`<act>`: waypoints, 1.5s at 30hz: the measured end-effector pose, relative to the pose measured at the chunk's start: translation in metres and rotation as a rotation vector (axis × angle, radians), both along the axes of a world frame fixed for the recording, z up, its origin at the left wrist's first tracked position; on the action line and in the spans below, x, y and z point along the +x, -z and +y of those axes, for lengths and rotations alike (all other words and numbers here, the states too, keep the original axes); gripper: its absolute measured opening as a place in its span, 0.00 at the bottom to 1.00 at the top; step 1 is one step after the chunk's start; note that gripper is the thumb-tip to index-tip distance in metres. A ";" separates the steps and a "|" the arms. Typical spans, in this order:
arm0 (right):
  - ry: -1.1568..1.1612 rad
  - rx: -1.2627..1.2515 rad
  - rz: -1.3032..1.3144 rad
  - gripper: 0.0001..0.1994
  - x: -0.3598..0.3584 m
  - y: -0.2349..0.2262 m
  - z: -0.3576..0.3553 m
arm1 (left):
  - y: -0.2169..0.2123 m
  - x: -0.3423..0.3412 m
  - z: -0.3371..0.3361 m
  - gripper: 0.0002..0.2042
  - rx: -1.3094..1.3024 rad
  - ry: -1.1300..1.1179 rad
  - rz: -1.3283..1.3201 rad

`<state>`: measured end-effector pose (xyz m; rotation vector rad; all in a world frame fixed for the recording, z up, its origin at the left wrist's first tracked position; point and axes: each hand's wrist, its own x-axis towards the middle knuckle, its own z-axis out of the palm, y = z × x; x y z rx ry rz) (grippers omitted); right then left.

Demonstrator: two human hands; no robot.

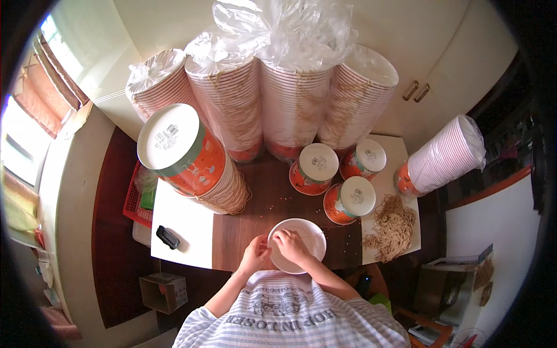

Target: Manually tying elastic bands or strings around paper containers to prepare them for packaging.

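In front of my body a white paper bucket [316, 246] stands with its open mouth up at the table's near edge. My left hand [255, 255] is closed on the left side of its rim. My right hand [291, 246] reaches over the mouth with the fingers pinched together. A thin piece of cord [313, 234] runs from near these fingers across the right rim; its end at the fingertips is hidden. A tangled heap of tan cord [391, 228] lies on the table's right part.
Three upturned orange-and-green buckets [357, 197] stand beyond my right hand. A stack of corded buckets [203, 168] rises at left, and tall plastic-wrapped stacks [296, 104] line the back. Another wrapped stack [444, 153] leans at right. A black object [167, 238] lies on the white left tabletop.
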<state>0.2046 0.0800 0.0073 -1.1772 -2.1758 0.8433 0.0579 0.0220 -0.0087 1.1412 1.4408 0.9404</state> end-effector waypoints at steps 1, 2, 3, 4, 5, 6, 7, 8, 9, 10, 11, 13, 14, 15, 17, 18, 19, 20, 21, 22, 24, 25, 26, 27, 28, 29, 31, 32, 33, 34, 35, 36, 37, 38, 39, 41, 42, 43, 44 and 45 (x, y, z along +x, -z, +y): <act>-0.001 0.001 -0.001 0.03 0.000 -0.001 0.000 | 0.000 0.000 0.000 0.17 -0.010 0.000 0.000; -0.003 -0.019 0.013 0.03 0.000 -0.003 0.001 | 0.001 -0.001 0.000 0.17 -0.010 -0.001 0.000; -0.004 -0.039 0.026 0.04 0.000 -0.004 0.001 | 0.001 -0.001 0.000 0.17 -0.011 0.000 0.002; -0.004 -0.039 0.026 0.04 0.000 -0.003 0.001 | 0.001 -0.001 0.000 0.17 -0.013 0.001 0.005; -0.004 -0.035 0.047 0.03 0.000 -0.002 0.002 | 0.002 -0.001 0.000 0.17 -0.013 0.001 0.005; -0.005 -0.031 0.069 0.03 0.000 -0.002 0.002 | 0.002 -0.001 0.000 0.17 -0.015 0.000 0.002; -0.006 -0.031 0.068 0.03 -0.001 -0.002 0.002 | 0.002 -0.001 0.000 0.17 -0.018 0.000 -0.001; -0.001 -0.049 0.104 0.03 -0.001 -0.003 0.003 | 0.002 -0.001 0.000 0.17 -0.018 -0.001 -0.001; 0.004 -0.067 0.140 0.03 -0.001 -0.003 0.003 | 0.002 -0.001 -0.001 0.17 -0.019 -0.002 -0.008; 0.003 -0.068 0.140 0.03 -0.002 -0.003 0.003 | 0.002 -0.001 -0.001 0.17 -0.021 -0.003 -0.015; 0.001 -0.055 0.152 0.03 -0.002 -0.003 0.003 | 0.002 -0.001 -0.001 0.17 -0.021 -0.003 -0.015; -0.001 -0.043 0.165 0.04 -0.002 -0.004 0.004 | -0.001 0.000 0.000 0.17 -0.031 0.003 -0.006; -0.017 -0.042 0.162 0.04 -0.002 -0.006 0.004 | -0.001 0.000 0.000 0.17 -0.031 0.003 -0.006; -0.033 -0.042 0.159 0.04 -0.001 -0.008 0.004 | -0.001 0.000 0.000 0.17 -0.034 0.002 -0.011; -0.032 -0.030 0.156 0.04 -0.002 -0.006 0.003 | -0.002 0.000 0.000 0.17 -0.036 0.000 -0.016; -0.031 -0.018 0.152 0.04 -0.002 -0.005 0.003 | -0.004 0.000 0.001 0.17 -0.040 0.004 -0.021; -0.030 -0.018 0.152 0.04 -0.002 -0.003 0.003 | -0.005 0.000 0.001 0.18 -0.043 0.008 -0.026; -0.001 -0.027 0.156 0.05 -0.003 -0.002 0.003 | -0.004 0.000 0.001 0.18 -0.043 0.008 -0.026; 0.029 -0.035 0.160 0.05 -0.003 -0.001 0.003 | -0.003 0.001 0.001 0.19 -0.022 -0.002 -0.042; 0.029 -0.035 0.160 0.05 -0.003 -0.001 0.003 | -0.003 0.001 0.001 0.20 -0.002 -0.012 -0.059; 0.025 -0.018 0.161 0.06 -0.004 0.001 0.003 | -0.004 0.001 0.001 0.20 -0.007 -0.005 -0.074; 0.026 -0.018 0.162 0.06 -0.004 0.002 0.004 | -0.004 0.000 0.001 0.20 -0.012 0.002 -0.089; 0.031 -0.005 0.141 0.06 -0.005 0.003 0.004 | -0.002 0.000 0.001 0.20 -0.011 0.003 -0.089; 0.035 0.007 0.120 0.06 -0.005 0.003 0.004 | 0.000 -0.001 0.002 0.18 -0.016 0.001 -0.086; 0.035 0.007 0.120 0.06 -0.006 0.002 0.004 | 0.001 -0.002 0.002 0.17 -0.021 -0.002 -0.083; 0.038 0.004 0.124 0.06 -0.007 0.002 0.004 | 0.003 -0.003 0.001 0.17 -0.020 -0.002 -0.083; 0.042 0.002 0.127 0.07 -0.007 0.002 0.004 | 0.002 -0.005 0.002 0.16 -0.018 0.003 -0.149; 0.042 -0.018 0.128 0.07 -0.007 0.002 0.004 | 0.001 -0.005 0.003 0.16 -0.017 0.003 -0.150; 0.041 -0.038 0.128 0.07 -0.007 0.002 0.004 | -0.001 -0.005 0.005 0.15 0.071 0.039 -0.013; 0.040 -0.037 0.128 0.07 -0.007 0.002 0.004 | -0.004 -0.006 0.006 0.15 0.158 0.075 0.124; 0.037 -0.036 0.123 0.07 -0.006 0.003 0.004 | -0.007 -0.005 0.008 0.15 0.159 0.075 0.124; 0.034 -0.036 0.119 0.07 -0.006 0.003 0.004 | -0.013 -0.003 0.011 0.13 0.221 0.088 0.275; 0.035 -0.035 0.119 0.07 -0.006 0.003 0.005 | -0.017 -0.002 0.014 0.11 0.282 0.101 0.427; 0.021 -0.029 0.114 0.07 -0.006 0.002 0.005 | -0.018 -0.001 0.016 0.11 0.283 0.101 0.426; 0.005 -0.023 0.109 0.07 -0.006 0.002 0.005 | -0.018 -0.001 0.017 0.09 0.281 0.112 0.486; 0.008 -0.009 0.111 0.07 -0.006 0.000 0.006 | -0.019 -0.001 0.019 0.08 0.278 0.122 0.545; 0.013 0.005 0.112 0.07 -0.005 -0.001 0.006 | -0.020 -0.002 0.021 0.06 0.289 0.142 0.556; 0.014 0.005 0.112 0.07 -0.004 0.000 0.006 | -0.021 -0.002 0.022 0.05 0.300 0.161 0.568; 0.007 -0.005 0.097 0.08 -0.003 0.002 0.006 | -0.023 -0.002 0.023 0.05 0.300 0.162 0.567; -0.001 -0.015 0.083 0.08 -0.003 0.003 0.007 | -0.025 -0.003 0.024 0.05 0.304 0.192 0.577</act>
